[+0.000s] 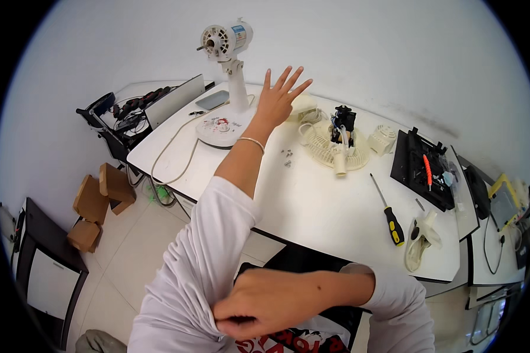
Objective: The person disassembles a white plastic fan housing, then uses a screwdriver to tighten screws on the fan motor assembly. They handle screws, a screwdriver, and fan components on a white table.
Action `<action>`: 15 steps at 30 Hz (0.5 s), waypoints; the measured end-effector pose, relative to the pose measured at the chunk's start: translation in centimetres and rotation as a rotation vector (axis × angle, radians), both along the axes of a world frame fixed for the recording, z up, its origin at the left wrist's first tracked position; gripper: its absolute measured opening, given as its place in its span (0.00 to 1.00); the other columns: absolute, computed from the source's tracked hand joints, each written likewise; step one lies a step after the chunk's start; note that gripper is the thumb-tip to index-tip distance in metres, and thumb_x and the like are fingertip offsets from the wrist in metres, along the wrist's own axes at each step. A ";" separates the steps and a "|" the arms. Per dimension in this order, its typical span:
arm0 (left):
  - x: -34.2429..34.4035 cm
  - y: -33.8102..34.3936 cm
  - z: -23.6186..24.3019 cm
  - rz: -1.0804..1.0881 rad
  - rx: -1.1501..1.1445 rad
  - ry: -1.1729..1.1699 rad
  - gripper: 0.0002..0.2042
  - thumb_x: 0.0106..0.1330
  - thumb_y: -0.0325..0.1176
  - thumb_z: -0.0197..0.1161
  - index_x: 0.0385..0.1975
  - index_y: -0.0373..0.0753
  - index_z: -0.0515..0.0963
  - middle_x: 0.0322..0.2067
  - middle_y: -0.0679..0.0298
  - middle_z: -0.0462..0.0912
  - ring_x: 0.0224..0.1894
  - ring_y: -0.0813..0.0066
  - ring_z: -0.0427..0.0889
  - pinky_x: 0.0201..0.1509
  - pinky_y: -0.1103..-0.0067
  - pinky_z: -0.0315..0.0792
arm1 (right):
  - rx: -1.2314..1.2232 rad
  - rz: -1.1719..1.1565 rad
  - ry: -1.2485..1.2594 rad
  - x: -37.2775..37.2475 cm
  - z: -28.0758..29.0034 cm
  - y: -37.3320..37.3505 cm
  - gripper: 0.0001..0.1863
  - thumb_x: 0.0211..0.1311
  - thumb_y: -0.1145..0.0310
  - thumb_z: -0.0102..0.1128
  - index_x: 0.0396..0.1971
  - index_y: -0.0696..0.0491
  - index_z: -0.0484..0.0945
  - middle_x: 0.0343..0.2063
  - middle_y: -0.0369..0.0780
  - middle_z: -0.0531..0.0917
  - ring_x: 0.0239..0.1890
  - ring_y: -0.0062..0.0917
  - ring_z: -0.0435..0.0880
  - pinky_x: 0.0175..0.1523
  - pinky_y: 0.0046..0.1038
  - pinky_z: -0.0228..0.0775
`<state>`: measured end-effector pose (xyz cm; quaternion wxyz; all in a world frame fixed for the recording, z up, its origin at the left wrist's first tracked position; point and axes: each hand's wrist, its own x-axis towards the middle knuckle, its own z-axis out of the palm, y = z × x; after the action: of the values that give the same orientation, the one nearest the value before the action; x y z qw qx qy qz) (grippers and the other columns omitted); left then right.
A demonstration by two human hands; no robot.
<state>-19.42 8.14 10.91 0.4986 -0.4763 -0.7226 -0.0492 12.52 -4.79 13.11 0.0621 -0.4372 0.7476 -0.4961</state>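
My left hand [278, 101] is stretched out over the table with its fingers spread, holding nothing. It is beside the white stand fan [237, 88], whose motor is bare, with no blades or guard. Across my front, my right hand [259, 303] is closed on the white sleeve [209, 259] of my left arm. Several small screws [287, 156] lie right of my left forearm. Behind them a cream round fan grille [324, 154] carries a black motor assembly [343, 125]. A yellow and black screwdriver [393, 223] lies toward the right.
A black tool case [421, 167] with an orange-handled tool stands at the table's right. A cream plastic housing [421, 241] lies near the front right edge. A cable [176, 173] loops at the left. Cardboard boxes [91, 206] sit on the floor.
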 end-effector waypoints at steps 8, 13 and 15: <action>2.6 0.3 1.8 -0.129 0.047 0.039 0.41 0.51 0.24 0.56 0.68 0.63 0.57 0.71 0.70 0.50 0.72 0.67 0.53 0.68 0.48 0.50 | 0.099 -0.347 -0.251 -3.2 -0.4 6.8 0.16 0.71 0.59 0.42 0.36 0.52 0.77 0.24 0.37 0.83 0.24 0.21 0.81 0.34 0.24 0.73; 8.6 0.9 3.9 -0.351 0.081 -0.031 0.34 0.55 0.29 0.58 0.66 0.56 0.61 0.66 0.64 0.62 0.67 0.63 0.61 0.67 0.52 0.55 | 0.961 -1.312 0.329 -5.0 -3.6 12.1 0.11 0.62 0.57 0.57 0.34 0.49 0.79 0.28 0.38 0.84 0.29 0.32 0.83 0.35 0.34 0.73; 10.4 -0.8 3.6 -0.512 0.088 -0.146 0.22 0.60 0.33 0.58 0.57 0.49 0.71 0.54 0.62 0.76 0.61 0.63 0.70 0.66 0.58 0.59 | 0.880 -1.325 0.490 -4.4 -3.8 12.2 0.14 0.60 0.57 0.60 0.42 0.47 0.78 0.40 0.41 0.82 0.44 0.33 0.80 0.47 0.38 0.71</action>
<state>-9.05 7.36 14.48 0.4366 -0.6166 -0.6098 -0.2394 8.08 7.46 9.35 -0.2420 0.0620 0.9682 0.0167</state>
